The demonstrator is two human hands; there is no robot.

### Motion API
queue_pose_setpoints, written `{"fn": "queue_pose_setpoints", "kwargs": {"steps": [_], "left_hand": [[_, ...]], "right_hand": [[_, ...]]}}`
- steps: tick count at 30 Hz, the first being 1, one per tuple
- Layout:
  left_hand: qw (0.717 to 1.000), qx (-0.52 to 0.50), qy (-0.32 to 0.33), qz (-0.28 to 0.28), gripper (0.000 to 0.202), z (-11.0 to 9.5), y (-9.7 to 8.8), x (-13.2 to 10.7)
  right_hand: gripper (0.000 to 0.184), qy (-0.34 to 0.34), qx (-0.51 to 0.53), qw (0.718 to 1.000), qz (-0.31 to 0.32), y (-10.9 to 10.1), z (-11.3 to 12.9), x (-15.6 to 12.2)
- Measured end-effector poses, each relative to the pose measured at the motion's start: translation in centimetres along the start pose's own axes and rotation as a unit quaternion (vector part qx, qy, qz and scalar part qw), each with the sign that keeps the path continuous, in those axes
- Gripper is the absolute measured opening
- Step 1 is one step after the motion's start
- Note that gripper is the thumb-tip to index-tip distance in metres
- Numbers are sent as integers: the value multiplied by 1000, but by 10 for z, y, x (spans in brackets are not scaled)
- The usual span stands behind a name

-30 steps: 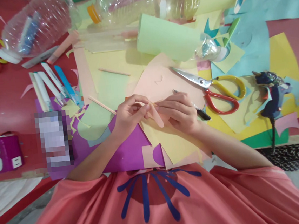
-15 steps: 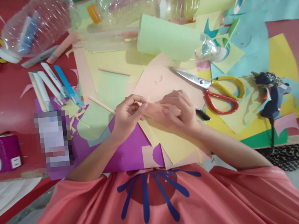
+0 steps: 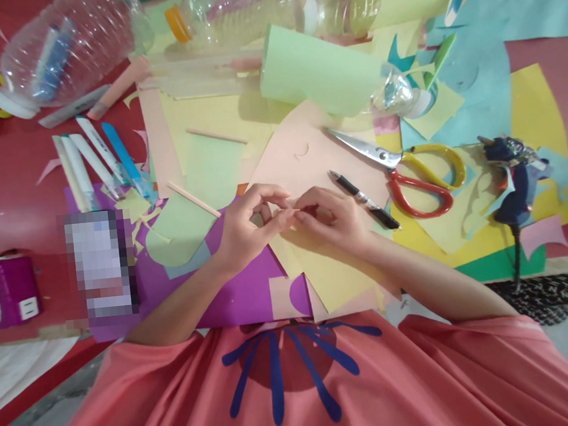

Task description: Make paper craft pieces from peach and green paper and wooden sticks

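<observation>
My left hand (image 3: pixel 255 226) and my right hand (image 3: pixel 332 218) meet fingertip to fingertip over the paper sheets, both closed in a pinch. Between them is a small peach paper piece (image 3: pixel 291 207), almost wholly hidden by the fingers. Beneath lie a large peach sheet (image 3: pixel 278 150) and a yellow sheet (image 3: pixel 327 269). A black pen (image 3: pixel 363 198) rests just beyond my right hand. Scissors (image 3: pixel 399 161) with red and yellow handles lie partly open to its right. Left of my left hand is a thin wooden stick (image 3: pixel 195 199) on green paper.
Clear plastic bottles (image 3: pixel 97 43) lie along the back, near a green paper-wrapped bottle (image 3: pixel 320 69). Several markers (image 3: pixel 92 158) and a blurred-out phone (image 3: pixel 101 264) are at left. A dark blue glue gun (image 3: pixel 515 184) sits at right among paper scraps.
My right hand has drawn left and closed up against my left fingertips. The peach strip that showed between them is now mostly hidden, and the whole pen is uncovered.
</observation>
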State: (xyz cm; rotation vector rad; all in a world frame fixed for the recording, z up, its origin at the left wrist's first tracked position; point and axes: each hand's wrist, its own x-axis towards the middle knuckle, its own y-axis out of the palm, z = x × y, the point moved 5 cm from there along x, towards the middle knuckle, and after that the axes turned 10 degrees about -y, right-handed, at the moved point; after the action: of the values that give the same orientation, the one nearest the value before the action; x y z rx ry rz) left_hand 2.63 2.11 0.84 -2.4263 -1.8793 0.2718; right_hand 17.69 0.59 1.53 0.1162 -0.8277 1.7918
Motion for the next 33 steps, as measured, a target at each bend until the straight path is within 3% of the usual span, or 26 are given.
{"fn": "queue_pose_setpoints", "kwargs": {"steps": [6, 21, 33], "left_hand": [[997, 72, 26, 10, 21, -6, 0, 2], [982, 157, 103, 0, 22, -9, 3, 0], [990, 109, 90, -7, 18, -4, 1, 0]], "right_hand": [[8, -22, -10, 998, -52, -7, -1, -2], [9, -79, -38, 995, -55, -5, 2, -2], [8, -57, -42, 996, -44, -5, -1, -2]]}}
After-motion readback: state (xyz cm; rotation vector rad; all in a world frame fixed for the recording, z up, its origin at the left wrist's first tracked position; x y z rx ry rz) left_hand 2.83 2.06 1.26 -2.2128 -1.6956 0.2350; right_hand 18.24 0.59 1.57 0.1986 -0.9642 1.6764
